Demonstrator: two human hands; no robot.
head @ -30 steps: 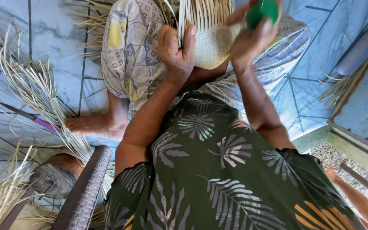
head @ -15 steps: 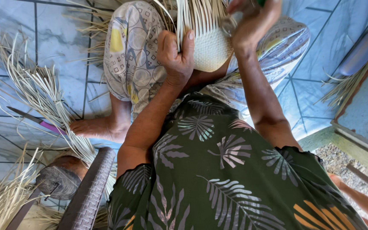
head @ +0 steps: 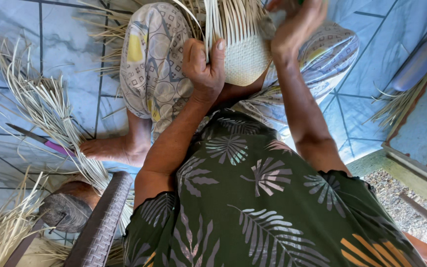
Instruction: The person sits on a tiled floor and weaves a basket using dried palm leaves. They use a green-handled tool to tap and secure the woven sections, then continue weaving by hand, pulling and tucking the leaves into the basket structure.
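Loose straw strips (head: 50, 113) fan over the tiled floor (head: 75, 64) at the left, with a knife (head: 40, 140) lying among them near a bare foot (head: 114, 148), within reach. At centre, the left hand (head: 204, 64) clamps the woven basket (head: 243, 54) on the lap, thumb pressed on its upright strands, steadying it. To the right, the right hand (head: 295, 24) is blurred at the strands; I cannot tell its grip.

A pale, half-woven basket (head: 245, 54) sits upside down on the lap, its tightly plaited rounded base facing the camera, loose straw-coloured strips fanning upward.
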